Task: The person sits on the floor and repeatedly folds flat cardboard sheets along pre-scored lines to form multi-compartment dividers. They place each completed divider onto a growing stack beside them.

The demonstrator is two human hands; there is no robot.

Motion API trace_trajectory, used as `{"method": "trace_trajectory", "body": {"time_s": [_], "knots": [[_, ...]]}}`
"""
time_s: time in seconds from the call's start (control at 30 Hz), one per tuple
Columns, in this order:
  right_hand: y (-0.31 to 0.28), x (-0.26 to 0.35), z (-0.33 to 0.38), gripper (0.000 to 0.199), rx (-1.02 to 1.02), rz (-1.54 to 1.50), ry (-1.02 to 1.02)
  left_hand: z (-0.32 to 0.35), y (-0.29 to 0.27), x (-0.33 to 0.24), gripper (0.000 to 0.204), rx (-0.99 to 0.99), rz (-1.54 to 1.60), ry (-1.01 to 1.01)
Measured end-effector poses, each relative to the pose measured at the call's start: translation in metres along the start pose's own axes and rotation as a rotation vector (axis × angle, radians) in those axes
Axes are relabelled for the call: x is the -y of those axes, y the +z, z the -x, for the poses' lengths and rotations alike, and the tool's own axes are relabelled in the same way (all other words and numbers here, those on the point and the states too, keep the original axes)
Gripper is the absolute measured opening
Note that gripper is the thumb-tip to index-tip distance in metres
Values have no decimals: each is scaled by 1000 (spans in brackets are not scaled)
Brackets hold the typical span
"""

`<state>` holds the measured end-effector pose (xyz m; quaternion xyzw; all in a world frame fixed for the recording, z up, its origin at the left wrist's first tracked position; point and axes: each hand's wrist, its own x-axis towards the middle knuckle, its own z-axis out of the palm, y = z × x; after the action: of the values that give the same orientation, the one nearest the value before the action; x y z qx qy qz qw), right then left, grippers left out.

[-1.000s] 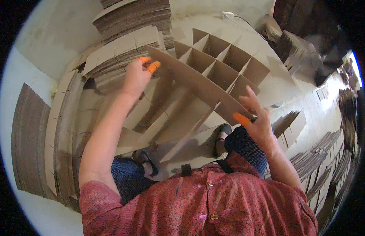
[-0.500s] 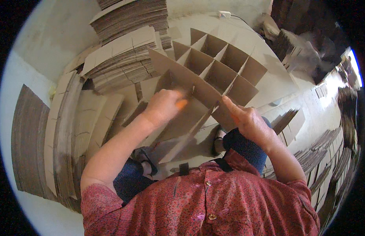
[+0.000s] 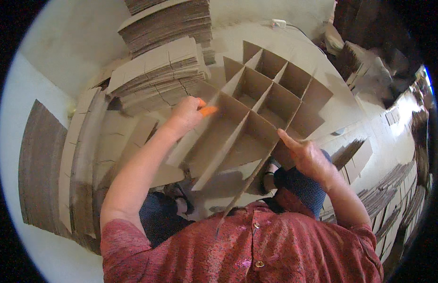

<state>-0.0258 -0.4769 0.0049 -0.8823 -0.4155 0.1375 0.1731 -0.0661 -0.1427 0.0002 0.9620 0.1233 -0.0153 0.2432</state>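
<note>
- Lowered since the earlier view: the nearest cross strip (image 3: 234, 106) of the cardboard divider grid (image 3: 281, 100), its top edge now about level with the lengthwise strips (image 3: 221, 153). The left hand (image 3: 186, 115) is now nearer the strip's left end.
- Meaning, in my judgement: the strip sits deeper in its slots.
- Left hand: at the grid's left side, orange finger covers (image 3: 208, 111) blurred; I cannot tell whether it grips the strip.
- Right hand (image 3: 306, 158): at the grid's near right side, forefinger extended to the strip's end, other fingers curled; I cannot tell whether anything is pinched.
- Grid: before the person, cells facing up, far portion over a pale flat surface (image 3: 233, 35).
- Room, relative to the grid: cardboard stack (image 3: 153, 66) to the left, slotted sheets (image 3: 384, 200) to the right, white socket block (image 3: 279, 23) beyond, near the wall (image 3: 304, 10).
</note>
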Motion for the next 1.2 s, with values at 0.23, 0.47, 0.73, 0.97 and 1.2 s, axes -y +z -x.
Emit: {"method": "trace_trajectory", "body": {"time_s": [0.23, 0.47, 0.73, 0.97, 1.2], "knots": [[16, -32, -27, 60, -316, -3, -133, -58, -39, 71, 56, -667, -364, 123], [29, -45, -55, 58, -454, 11, -147, -123, -32, 116, 52, -671, -645, 68], [20, -40, -51, 48, -474, 100, -110, -109, -64, 110, 18, -420, -51, 61], [3, 26, -59, 50, -508, -626, -7, -44, -49, 56, 20, -739, 35, 512], [9, 50, -53, 25, -548, -1287, 117, 51, 23, -19, 37, -496, -21, 969]]}}
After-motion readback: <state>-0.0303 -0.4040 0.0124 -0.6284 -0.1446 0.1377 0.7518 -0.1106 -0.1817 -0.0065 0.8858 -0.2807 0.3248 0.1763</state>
